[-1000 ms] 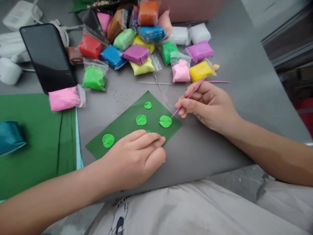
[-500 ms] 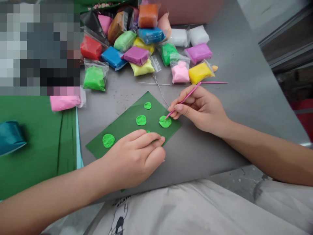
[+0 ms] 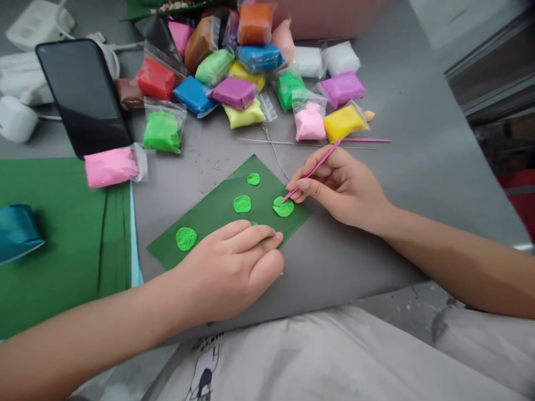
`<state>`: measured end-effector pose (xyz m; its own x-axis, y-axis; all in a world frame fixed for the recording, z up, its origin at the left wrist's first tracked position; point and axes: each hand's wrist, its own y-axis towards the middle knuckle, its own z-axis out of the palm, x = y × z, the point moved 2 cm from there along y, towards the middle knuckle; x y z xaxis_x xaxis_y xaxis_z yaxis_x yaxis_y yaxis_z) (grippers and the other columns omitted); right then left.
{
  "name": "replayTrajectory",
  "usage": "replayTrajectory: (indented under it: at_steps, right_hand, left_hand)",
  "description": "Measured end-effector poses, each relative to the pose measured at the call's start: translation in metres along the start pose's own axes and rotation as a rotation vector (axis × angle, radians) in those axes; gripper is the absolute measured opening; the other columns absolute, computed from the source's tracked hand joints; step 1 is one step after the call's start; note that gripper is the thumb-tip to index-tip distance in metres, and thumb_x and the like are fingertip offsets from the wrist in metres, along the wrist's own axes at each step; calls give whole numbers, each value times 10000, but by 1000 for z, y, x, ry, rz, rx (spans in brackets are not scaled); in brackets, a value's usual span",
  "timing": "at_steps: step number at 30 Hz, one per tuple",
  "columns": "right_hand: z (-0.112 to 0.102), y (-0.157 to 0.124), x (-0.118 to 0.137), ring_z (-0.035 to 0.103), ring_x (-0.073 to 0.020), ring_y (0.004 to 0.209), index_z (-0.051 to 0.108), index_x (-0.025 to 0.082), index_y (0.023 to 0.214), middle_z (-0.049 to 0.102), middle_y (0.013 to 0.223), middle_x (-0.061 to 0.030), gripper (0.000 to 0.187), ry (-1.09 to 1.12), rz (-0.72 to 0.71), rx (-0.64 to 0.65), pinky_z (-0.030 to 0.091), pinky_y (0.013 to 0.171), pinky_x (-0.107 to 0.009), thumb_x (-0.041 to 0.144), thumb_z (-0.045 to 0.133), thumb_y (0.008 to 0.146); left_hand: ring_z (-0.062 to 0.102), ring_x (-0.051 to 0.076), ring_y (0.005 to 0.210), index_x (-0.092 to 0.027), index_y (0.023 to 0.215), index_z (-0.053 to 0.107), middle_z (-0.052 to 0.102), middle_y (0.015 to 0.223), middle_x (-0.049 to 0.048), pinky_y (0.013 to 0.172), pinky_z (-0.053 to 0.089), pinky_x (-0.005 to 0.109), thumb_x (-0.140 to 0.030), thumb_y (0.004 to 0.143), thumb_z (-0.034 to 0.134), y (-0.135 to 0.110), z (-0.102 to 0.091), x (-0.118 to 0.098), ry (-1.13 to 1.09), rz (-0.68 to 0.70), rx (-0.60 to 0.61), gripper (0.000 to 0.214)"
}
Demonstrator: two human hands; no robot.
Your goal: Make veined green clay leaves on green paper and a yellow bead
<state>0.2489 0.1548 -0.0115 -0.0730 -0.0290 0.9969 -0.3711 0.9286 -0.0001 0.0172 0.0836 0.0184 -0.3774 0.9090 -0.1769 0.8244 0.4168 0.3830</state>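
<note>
A dark green sheet of paper (image 3: 221,192) lies at a slant on the grey table, with several flat bright green clay discs on it. In my right hand (image 3: 346,186), a thin pink modelling tool (image 3: 317,167) is pinched between thumb and fingers. Its tip touches the right-hand clay disc (image 3: 284,208), which bears pressed lines. My left hand (image 3: 234,267) rests over the paper's near part, fingers curled together; whatever lies under the fingertips is hidden. A further disc is mostly covered by it. Left of that hand lies a wrinkled clay disc (image 3: 186,239).
Bagged clay in many colours, such as a purple pack (image 3: 234,93), is heaped at the back. Thin wires (image 3: 267,142) and another pink tool (image 3: 368,140) lie before it. At left are a phone (image 3: 83,94), white chargers (image 3: 19,118) and green sheets (image 3: 54,234).
Both hands hold nearly the same pose, the tool's tip still on the right-hand disc. A blurred block covered the upper left before; the phone and chargers show there now.
</note>
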Motion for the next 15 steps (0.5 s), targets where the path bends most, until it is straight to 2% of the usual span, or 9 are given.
replayTrajectory:
  at_steps: [5,8,11,15]
  right_hand:
    - [-7,1,-2,789,-147,755,601,242,962,807,895,0,358,73,-18,-6,690,718,-288,452,888,931]
    - [-13,3,3,770,-148,741,602,259,1051,817,943,-6,370,94,-46,5,677,698,-296,495,866,947]
    - [-15,8,13,751,-157,766,619,266,1167,815,986,-22,350,14,-105,84,654,697,-298,499,813,992]
    - [-12,24,20,717,-145,754,662,250,1204,785,969,-17,278,-95,-133,238,626,681,-279,444,767,1035]
  left_hand:
    - [775,191,1084,-156,908,712,869,1100,49,890,591,338,-62,1103,496,1,-2,0,7,-2,-1,306]
    - [778,195,1080,-146,905,714,868,1089,54,886,590,344,-54,1097,507,2,-3,0,3,-4,-7,297]
    - [781,196,1077,-146,895,716,870,1084,49,883,590,347,-54,1097,509,3,-3,0,4,-1,-10,304]
    - [786,197,1080,-151,866,708,872,1092,45,886,594,351,-69,1101,519,2,-1,0,1,-7,-8,313]
